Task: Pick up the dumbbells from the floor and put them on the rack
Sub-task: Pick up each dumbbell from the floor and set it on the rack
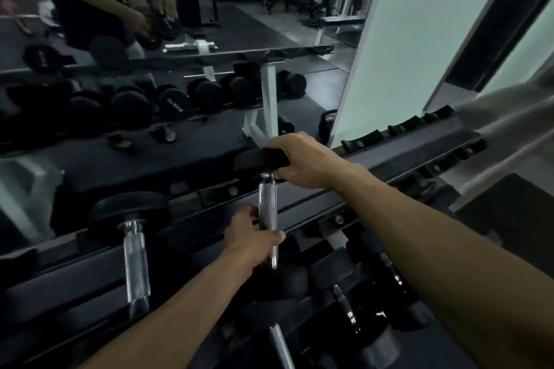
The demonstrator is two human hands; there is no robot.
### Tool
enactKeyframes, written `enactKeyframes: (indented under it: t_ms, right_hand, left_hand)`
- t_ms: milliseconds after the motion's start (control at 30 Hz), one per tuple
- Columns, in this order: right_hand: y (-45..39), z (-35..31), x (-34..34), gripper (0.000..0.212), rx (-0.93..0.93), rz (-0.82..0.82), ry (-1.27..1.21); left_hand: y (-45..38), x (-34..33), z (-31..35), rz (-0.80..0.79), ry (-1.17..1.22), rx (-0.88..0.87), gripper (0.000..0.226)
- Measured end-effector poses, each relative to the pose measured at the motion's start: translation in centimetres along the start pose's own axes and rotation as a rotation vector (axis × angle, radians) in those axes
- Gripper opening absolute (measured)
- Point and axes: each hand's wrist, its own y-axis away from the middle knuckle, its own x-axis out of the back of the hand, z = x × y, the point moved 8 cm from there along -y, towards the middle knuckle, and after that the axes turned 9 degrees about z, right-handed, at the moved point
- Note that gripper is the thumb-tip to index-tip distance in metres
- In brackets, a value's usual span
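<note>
While the dumbbell (267,210) sits across the top tier of the rack (389,171), we have both hands on it. Left hand (250,241) is wrapped around the near part of its chrome handle, thumb over the top. Right hand (302,159) is clamped over the far black head, fingers curled across its top edge. The handle runs near-to-far; the far head is at the rack's far rail, the near head is dark and partly hidden under our left forearm. Whether the weight is fully seated in the cradle, we cannot tell.

A second dumbbell (135,249) lies on the same tier to the left, parallel, well apart from ours. More dumbbells (359,308) sit on the lower tier, near and right, with chrome handles showing.

On the far side of the rack is a mirror (150,39); it shows the rack, the stored weights, our arms, and gym benches further back. A pale wall (404,39) stands to the right of the mirror. Light cloth (509,123) hangs at the right edge.
</note>
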Motion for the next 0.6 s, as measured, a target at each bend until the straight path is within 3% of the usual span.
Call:
enactKeyframes:
  t_ms: [233,600]
  right_hand:
    - [-6.0,1.4,-8.1,0.035,0.092,-0.175,-0.073]
    - [-5.5,4.6,-8.8,0.039,0.036,-0.088,-0.225]
  left_hand:
    - [-4.3,-0.1,-3.3,0.169,-0.002,0.135,0.055]
    - [-4.4,-1.0,-2.4,0.156,-0.152,0.047,0.046]
